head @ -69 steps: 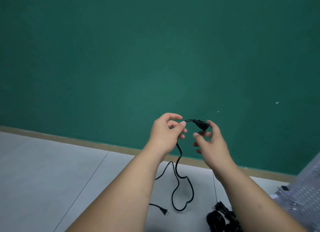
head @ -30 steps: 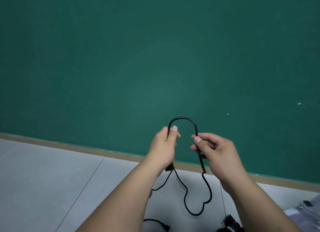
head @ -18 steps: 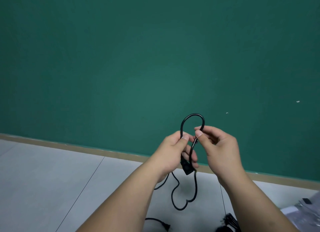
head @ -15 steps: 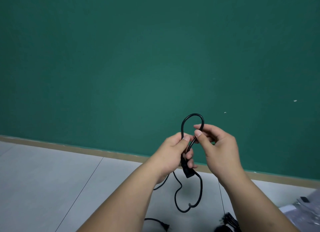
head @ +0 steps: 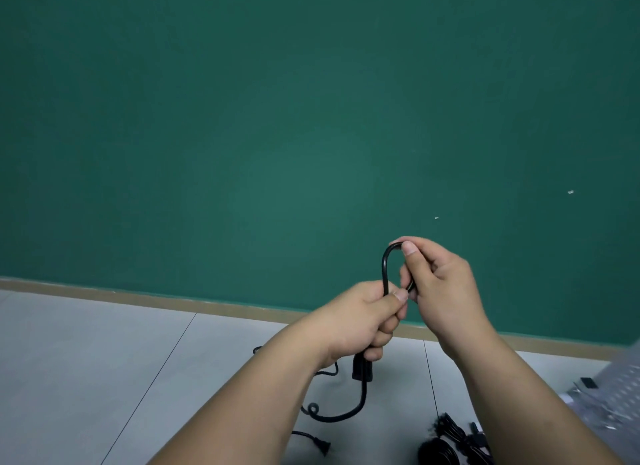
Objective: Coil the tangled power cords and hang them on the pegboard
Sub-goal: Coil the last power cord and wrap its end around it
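Here, above smooth grey floor tiles (head: 86, 360), the left hand (head: 360, 320) curls round a glossy black power cord (head: 384, 267), with its blocky connector (head: 362, 371) hanging beneath the fist. The cord arches into a narrow loop, and the right hand (head: 440, 291) pinches its top. A perforated pegboard (head: 620, 385) lies far right.

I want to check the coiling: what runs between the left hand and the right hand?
In the head view, a thin black power cord arches as one narrow loop from the left hand up to the right hand; both pinch it.
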{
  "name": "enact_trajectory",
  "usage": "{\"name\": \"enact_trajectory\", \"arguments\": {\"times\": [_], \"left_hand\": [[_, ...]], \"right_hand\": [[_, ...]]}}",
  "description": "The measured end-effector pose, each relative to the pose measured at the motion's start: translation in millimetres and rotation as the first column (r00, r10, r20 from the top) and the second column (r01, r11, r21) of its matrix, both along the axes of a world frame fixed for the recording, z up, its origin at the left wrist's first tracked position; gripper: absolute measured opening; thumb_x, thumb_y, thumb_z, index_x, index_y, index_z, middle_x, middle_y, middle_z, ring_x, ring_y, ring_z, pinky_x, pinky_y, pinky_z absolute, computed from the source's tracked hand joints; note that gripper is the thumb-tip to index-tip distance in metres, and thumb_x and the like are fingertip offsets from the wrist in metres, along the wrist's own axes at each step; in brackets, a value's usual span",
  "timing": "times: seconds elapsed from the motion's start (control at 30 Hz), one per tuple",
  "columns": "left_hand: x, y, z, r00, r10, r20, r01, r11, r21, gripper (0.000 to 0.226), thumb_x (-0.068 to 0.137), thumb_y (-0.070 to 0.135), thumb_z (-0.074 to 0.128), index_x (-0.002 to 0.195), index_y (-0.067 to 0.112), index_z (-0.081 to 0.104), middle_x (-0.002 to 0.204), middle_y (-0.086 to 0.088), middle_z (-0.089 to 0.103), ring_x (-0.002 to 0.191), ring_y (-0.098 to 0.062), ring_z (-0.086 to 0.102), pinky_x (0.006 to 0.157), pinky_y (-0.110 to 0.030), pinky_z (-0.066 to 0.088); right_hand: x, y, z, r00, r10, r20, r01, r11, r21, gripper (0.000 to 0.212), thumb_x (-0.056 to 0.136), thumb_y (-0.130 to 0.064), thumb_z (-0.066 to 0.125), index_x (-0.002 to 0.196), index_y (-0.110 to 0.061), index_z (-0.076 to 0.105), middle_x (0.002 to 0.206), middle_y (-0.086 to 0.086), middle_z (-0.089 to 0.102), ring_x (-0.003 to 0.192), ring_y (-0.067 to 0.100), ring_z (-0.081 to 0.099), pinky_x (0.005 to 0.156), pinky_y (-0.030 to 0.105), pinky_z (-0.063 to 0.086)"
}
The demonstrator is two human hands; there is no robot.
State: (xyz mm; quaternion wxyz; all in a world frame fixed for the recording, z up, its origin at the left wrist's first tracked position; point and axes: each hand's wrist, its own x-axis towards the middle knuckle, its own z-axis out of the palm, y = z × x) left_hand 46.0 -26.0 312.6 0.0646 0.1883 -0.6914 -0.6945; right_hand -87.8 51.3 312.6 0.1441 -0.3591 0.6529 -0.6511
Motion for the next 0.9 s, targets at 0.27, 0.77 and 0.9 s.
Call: {"name": "enact_trajectory", "arguments": {"times": [0.27,0.77,0.9], "left_hand": [[-1.1,-17.2,11.3,0.811,0.513,-0.282,-0.355,0.814,0.459,0.018,0.115,0.019,0.042,0.102,0.011,0.052,0.066,0.003,0.032,0.052,-0.012,0.024,0.053,-0.027,0.034],[34.4,-87.4,-2.0,0.597,0.737,-0.317,-0.802,0.562,-0.203,0.017,0.1,0.038,0.043,0.09,0.039,0.057,0.066,0.009,0.043,0.058,-0.017,0.038,0.062,-0.04,0.04],[32.8,-75.9,5.5,0.742,0.612,-0.275,-0.668,0.709,-0.226,0.015,0.089,0.041,0.048,0.085,0.037,0.061,0.059,0.017,0.044,0.055,-0.016,0.034,0.058,-0.035,0.03]], "right_hand": [[13.5,7.1,-5.7,0.88,0.385,0.277,-0.463,0.824,0.326,0.061,0.107,-0.064,0.032,0.123,-0.022,0.073,0.108,0.005,0.081,0.1,0.026,0.078,0.094,0.043,0.06],[2.4,28.8,17.2,0.926,0.372,0.06,-0.377,0.91,0.171,0.022,0.088,-0.035,0.078,0.088,-0.013,0.078,0.068,0.008,0.043,0.068,0.022,0.039,0.067,0.031,0.041],[4.3,31.7,24.5,0.958,0.281,0.057,-0.282,0.959,0.001,0.016,0.084,-0.03,0.079,0.086,-0.014,0.078,0.07,0.0,0.062,0.071,0.014,0.053,0.068,0.021,0.046]]}}
